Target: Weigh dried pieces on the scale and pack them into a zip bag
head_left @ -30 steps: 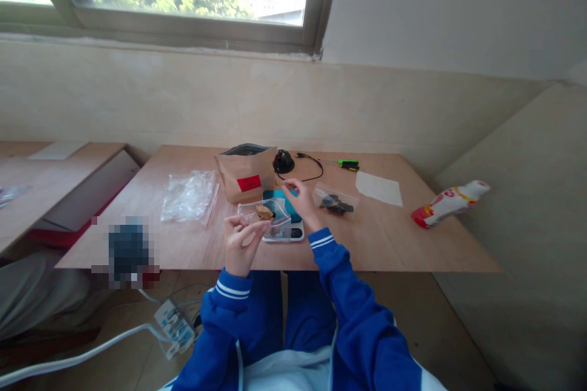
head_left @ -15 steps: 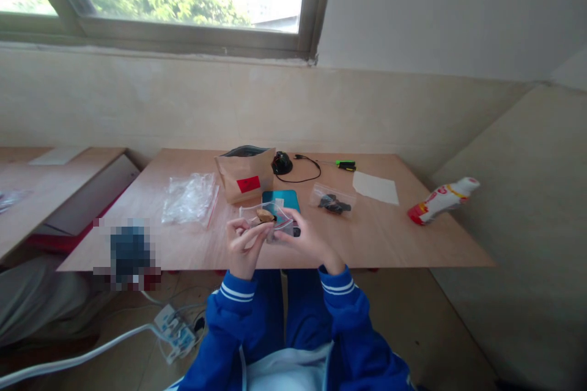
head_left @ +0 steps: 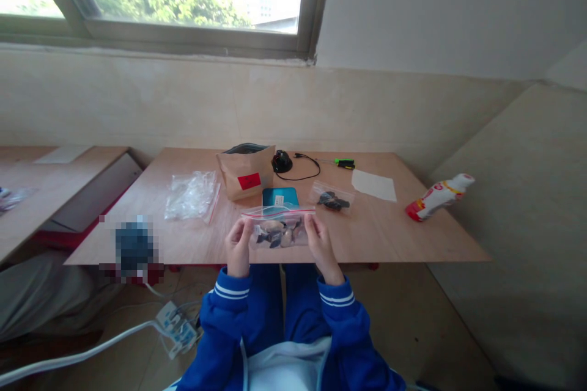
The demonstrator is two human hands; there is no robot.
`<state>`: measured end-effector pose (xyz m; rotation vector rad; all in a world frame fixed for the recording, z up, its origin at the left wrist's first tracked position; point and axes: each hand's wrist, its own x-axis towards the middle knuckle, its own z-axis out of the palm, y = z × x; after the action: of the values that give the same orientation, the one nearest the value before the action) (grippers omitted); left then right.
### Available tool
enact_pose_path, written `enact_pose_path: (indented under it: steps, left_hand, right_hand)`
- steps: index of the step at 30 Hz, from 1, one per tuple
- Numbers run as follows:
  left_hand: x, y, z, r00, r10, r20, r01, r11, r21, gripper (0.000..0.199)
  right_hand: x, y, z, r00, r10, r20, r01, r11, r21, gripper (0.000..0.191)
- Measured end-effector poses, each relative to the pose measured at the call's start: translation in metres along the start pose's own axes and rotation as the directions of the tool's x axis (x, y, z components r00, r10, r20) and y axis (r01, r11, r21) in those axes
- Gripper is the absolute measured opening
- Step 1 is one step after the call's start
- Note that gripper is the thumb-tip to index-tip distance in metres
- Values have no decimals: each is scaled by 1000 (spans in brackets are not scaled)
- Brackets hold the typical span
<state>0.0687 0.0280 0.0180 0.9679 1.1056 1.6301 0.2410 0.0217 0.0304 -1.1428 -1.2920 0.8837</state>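
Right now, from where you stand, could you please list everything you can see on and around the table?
wooden table: one, light tan, in front of the person
clear zip bag: one, red-striped seal, held above the table's near edge
brown and dark pieces: several, inside that bag
second zip bag: one, clear, dark contents, mid-table
loose plastic bag: one, clear, left of centre
paper bag: one, brown, red label, far side
flat case: one, teal, behind the held bag
round device: one, black, cable attached, far side
screwdriver: one, green and black, far side
paper sheet: one, white, far right
bottle: one, white and red, lying at the right edge
power strip: one, white, floor
left hand: one, gripping the bag's left end, blue sleeve
right hand: one, gripping the bag's right end, blue sleeve
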Motion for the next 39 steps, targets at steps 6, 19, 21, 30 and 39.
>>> enact_pose_path:
  steps: [6,19,21,30,39]
  left_hand:
    - [-9,13,4,991,0,-131,-5,999,-40,36]
    - [-3,31,6,998,67,14,-68,991,116,39]
    - [1,35,8,996,63,58,-70,989,128,38]
    - [10,39,16,992,108,71,-116,985,128,31]
    - [0,39,22,983,182,-11,-180,977,118,30]
  right_hand:
    - [-8,-10,0,980,-195,48,201,952,-230,38]
    - [-6,-15,-4,982,-53,-182,58,998,22,23]
    - [-4,-18,-6,970,-54,-237,68,996,52,22]
    - [-1,-21,-19,942,-150,-301,114,984,-135,30]
    - [-4,-31,-19,894,-227,-387,183,972,-148,31]
